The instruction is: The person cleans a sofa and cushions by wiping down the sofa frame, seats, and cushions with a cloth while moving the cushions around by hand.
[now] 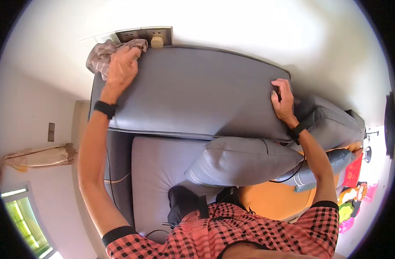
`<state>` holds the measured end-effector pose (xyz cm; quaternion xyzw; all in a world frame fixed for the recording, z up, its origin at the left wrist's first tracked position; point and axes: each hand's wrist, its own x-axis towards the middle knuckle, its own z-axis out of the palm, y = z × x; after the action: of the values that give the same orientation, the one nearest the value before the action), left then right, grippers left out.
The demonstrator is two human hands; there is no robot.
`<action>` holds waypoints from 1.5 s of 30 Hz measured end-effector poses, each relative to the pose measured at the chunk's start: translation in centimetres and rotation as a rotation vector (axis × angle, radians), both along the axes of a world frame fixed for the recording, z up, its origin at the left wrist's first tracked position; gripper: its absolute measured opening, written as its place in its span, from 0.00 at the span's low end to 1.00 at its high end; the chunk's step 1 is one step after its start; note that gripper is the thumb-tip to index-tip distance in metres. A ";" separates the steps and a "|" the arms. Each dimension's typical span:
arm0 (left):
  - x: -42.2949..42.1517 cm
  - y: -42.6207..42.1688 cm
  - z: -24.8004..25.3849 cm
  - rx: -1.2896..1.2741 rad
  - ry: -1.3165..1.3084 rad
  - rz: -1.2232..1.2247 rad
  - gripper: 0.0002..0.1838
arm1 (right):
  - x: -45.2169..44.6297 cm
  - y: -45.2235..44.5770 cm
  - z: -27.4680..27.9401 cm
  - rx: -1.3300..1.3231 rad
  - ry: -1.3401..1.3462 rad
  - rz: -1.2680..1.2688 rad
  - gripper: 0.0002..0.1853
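Observation:
A crumpled, striped greyish-brown cloth is gripped in my left hand, at the upper left corner of a grey leather sofa backrest cushion. The fingers are closed on the cloth, which lies over the cushion's corner and edge. My right hand rests on the right end of the same cushion, fingers curled but apart, thumb against the surface, holding nothing. Both wrists wear black bands.
Wall sockets with a plug sit just right of the cloth. Below are a loose grey pillow, the sofa seat and an orange seat area. Thin black cables cross the sofa. Colourful plush items lie at right.

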<state>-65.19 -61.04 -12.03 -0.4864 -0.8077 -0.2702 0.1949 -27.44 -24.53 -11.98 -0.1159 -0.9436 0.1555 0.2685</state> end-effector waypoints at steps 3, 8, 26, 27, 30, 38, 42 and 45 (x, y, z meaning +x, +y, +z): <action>4.2 0.7 0.0 0.010 -0.078 0.019 0.11 | 0.1 -0.2 0.5 -0.039 -0.027 -0.047 0.15; 8.9 1.6 0.4 0.078 -0.261 -0.084 0.12 | 0.2 0.3 0.0 -0.016 0.023 -0.007 0.15; 13.2 13.9 2.8 -0.407 0.075 -0.478 0.22 | 0.2 0.3 -0.1 -0.048 0.020 -0.017 0.14; 12.1 12.6 2.0 -0.335 0.042 -0.441 0.22 | 0.3 0.2 -0.2 -0.053 0.021 -0.010 0.14; 10.0 6.2 1.8 -0.241 0.023 -0.312 0.22 | 0.2 -0.2 0.0 -0.071 0.017 -0.033 0.14; 0.4 -9.0 -1.3 -0.231 0.025 0.133 0.19 | -0.1 0.1 -0.3 0.045 0.025 0.007 0.15; -3.4 -7.4 -1.6 -0.327 -0.103 0.451 0.20 | 0.0 0.0 -0.4 -0.014 0.009 -0.022 0.15; -5.6 -6.9 -2.5 -0.331 -0.203 0.573 0.22 | 0.0 -0.1 -0.1 -0.001 0.004 -0.032 0.14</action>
<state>-70.77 -67.89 -14.49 -0.2354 -0.9596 -0.1170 0.1000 -27.46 -24.60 -12.09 -0.1308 -0.9409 0.1520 0.2729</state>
